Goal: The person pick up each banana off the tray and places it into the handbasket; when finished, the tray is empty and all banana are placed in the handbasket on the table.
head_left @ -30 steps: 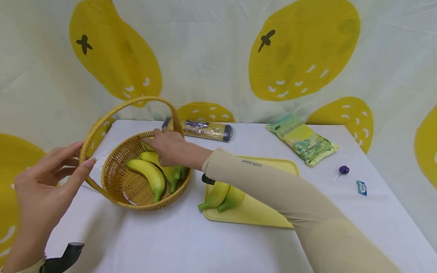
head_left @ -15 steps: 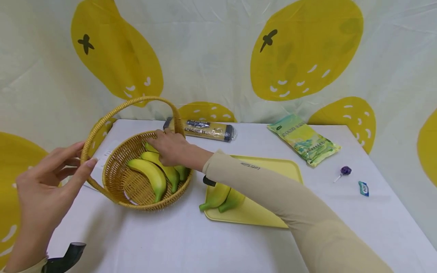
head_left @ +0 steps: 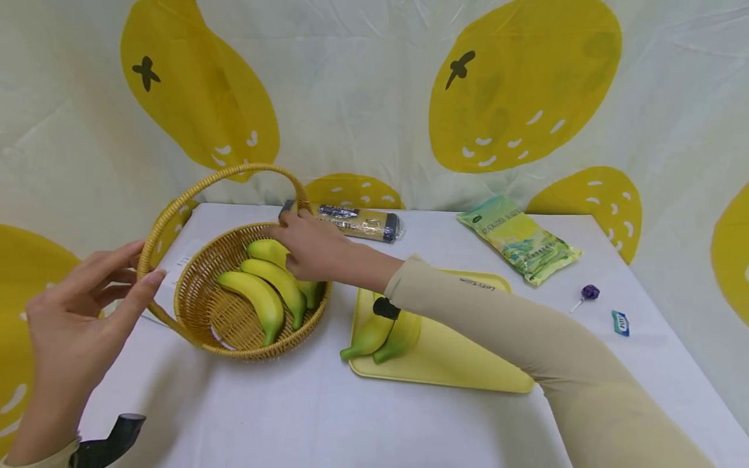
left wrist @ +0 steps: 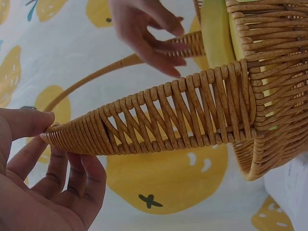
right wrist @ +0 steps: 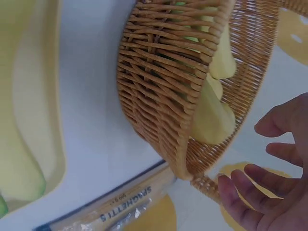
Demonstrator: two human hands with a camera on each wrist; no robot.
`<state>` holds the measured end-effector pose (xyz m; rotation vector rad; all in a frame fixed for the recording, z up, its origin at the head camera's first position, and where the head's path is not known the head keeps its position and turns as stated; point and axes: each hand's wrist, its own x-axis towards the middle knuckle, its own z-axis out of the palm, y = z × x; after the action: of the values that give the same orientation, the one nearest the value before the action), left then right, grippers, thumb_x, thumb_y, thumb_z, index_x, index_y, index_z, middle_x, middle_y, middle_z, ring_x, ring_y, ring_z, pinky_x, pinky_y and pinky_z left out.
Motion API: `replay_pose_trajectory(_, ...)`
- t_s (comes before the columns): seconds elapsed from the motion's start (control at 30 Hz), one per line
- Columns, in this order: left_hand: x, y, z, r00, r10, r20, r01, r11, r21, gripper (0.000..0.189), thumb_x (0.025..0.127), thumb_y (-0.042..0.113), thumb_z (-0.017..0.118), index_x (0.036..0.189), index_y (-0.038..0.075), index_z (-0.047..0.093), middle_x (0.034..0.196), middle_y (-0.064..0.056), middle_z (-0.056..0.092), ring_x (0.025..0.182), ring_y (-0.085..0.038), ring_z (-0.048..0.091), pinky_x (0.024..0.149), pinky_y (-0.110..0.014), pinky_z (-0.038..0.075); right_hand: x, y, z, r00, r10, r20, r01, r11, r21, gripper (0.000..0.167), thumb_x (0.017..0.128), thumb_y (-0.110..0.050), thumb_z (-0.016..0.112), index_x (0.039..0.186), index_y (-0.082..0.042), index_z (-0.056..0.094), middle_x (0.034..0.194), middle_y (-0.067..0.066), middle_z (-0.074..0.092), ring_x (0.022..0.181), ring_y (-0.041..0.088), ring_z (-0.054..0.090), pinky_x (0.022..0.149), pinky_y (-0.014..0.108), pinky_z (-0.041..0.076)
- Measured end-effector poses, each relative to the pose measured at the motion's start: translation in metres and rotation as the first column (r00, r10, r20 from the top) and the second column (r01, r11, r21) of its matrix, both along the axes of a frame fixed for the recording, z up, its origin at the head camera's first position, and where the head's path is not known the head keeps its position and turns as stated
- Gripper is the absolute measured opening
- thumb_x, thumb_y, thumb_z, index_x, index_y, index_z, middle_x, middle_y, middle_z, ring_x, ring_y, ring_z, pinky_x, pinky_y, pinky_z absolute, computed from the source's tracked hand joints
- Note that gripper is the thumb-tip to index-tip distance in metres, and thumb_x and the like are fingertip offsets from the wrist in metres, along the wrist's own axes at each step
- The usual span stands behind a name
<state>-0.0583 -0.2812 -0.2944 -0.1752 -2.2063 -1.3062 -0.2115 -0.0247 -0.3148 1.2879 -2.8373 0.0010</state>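
My left hand (head_left: 82, 312) pinches the side of the tall handle (left wrist: 96, 132) of a wicker basket (head_left: 190, 299), thumb on one face and fingers on the other. Three bananas (head_left: 257, 302) lie side by side inside, tips toward the front right. My right hand (head_left: 318, 250) hovers over the basket's right rim, partly covering the rightmost banana. In the right wrist view, the right hand (right wrist: 279, 183) has spread, loosely bent fingers holding nothing. Two more bananas (head_left: 368, 338) lie on the left end of a yellow tray (head_left: 456, 367), partly behind the wrist strap.
A spaghetti packet (head_left: 363, 224) lies behind the basket. Toward the back right is a green-yellow bag (head_left: 517, 240), with a purple lollipop (head_left: 590, 292) and a small blue wrapped sweet (head_left: 620, 323) nearer the right edge. White paper (head_left: 175, 273) lies under the basket's left side.
My right hand has let go of the rightmost banana in the basket and moved up and to the right, uncovering more of it. The left hand stays on the handle.
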Motion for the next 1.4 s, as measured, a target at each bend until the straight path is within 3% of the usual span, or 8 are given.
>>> replay_pose_trajectory(0.13, -0.001, 0.0, -0.001, 0.999, -0.025, -0.023, 0.026, 0.999, 0.03, 0.049, 0.082, -0.023, 0.075, 0.129, -0.011, 0.07, 0.109, -0.017, 0.073, 0.089, -0.02, 0.066, 0.086, -0.017, 0.056, 0.007, 0.021, 0.006, 1.0, -0.005, -0.014, 0.004, 0.999, -0.047, 0.063, 0.099, -0.012, 0.054, 0.16, -0.024, 0.048, 0.142, 0.01, 0.053, 0.111, 0.027, 0.052, 0.056, 0.03, 0.05)
replay_pose_trajectory(0.3, -0.002, 0.0, -0.001, 1.0, -0.002, -0.016, 0.001, 1.0, -0.016, 0.05, 0.083, -0.022, 0.076, 0.13, -0.007, 0.071, 0.111, -0.014, 0.074, 0.089, -0.019, 0.067, 0.087, -0.016, 0.056, 0.016, 0.045, 0.011, 0.999, -0.042, -0.029, 0.04, 0.996, -0.075, 0.066, 0.097, -0.013, 0.057, 0.161, -0.025, 0.047, 0.147, 0.01, 0.051, 0.118, 0.028, 0.053, 0.057, 0.031, 0.051)
replay_pose_trajectory(0.47, -0.003, -0.002, -0.002, 0.999, -0.02, -0.031, 0.021, 0.999, 0.024, 0.048, 0.082, -0.023, 0.075, 0.128, -0.011, 0.07, 0.109, -0.017, 0.073, 0.088, -0.02, 0.067, 0.086, -0.016, 0.056, 0.024, 0.064, 0.011, 0.997, -0.042, -0.063, 0.034, 0.992, -0.123, 0.064, 0.095, -0.012, 0.063, 0.158, -0.021, 0.051, 0.142, 0.01, 0.055, 0.114, 0.029, 0.056, 0.059, 0.033, 0.052)
replay_pose_trajectory(0.63, -0.002, -0.001, -0.001, 1.0, 0.011, -0.004, -0.011, 1.0, 0.004, 0.049, 0.083, -0.021, 0.076, 0.129, -0.008, 0.071, 0.111, -0.016, 0.073, 0.089, -0.02, 0.066, 0.086, -0.016, 0.056, 0.032, 0.079, 0.006, 0.997, -0.035, -0.068, 0.024, 0.989, -0.148, 0.064, 0.097, -0.013, 0.064, 0.158, -0.018, 0.05, 0.141, 0.011, 0.057, 0.111, 0.031, 0.059, 0.061, 0.036, 0.054)
replay_pose_trajectory(0.87, -0.001, 0.001, 0.0, 1.0, 0.014, -0.022, -0.015, 0.999, -0.048, 0.049, 0.084, -0.021, 0.076, 0.131, -0.006, 0.071, 0.112, -0.017, 0.073, 0.09, -0.019, 0.067, 0.086, -0.015, 0.056, 0.043, 0.099, -0.001, 0.995, -0.1, -0.016, 0.096, 0.984, -0.15, 0.064, 0.099, -0.018, 0.066, 0.161, -0.018, 0.047, 0.145, 0.01, 0.053, 0.114, 0.029, 0.057, 0.058, 0.034, 0.052)
replay_pose_trajectory(1.23, -0.003, 0.0, 0.002, 1.0, 0.0, -0.012, 0.0, 1.0, 0.014, 0.047, 0.083, -0.021, 0.075, 0.129, -0.01, 0.071, 0.113, -0.022, 0.072, 0.088, -0.019, 0.066, 0.086, -0.016, 0.056, 0.058, 0.127, -0.019, 0.985, -0.171, 0.027, 0.173, 0.962, -0.212, 0.063, 0.096, -0.014, 0.066, 0.158, -0.015, 0.052, 0.142, 0.012, 0.056, 0.111, 0.033, 0.056, 0.05, 0.033, 0.049)
replay_pose_trajectory(1.4, -0.003, 0.001, 0.001, 1.0, -0.014, -0.018, 0.014, 1.0, 0.018, 0.046, 0.084, -0.021, 0.075, 0.128, -0.011, 0.07, 0.112, -0.023, 0.071, 0.088, -0.019, 0.066, 0.086, -0.016, 0.056, 0.065, 0.141, -0.03, 0.976, -0.215, 0.038, 0.218, 0.958, -0.187, 0.062, 0.096, -0.016, 0.068, 0.157, -0.016, 0.053, 0.141, 0.013, 0.056, 0.111, 0.034, 0.056, 0.056, 0.035, 0.053)
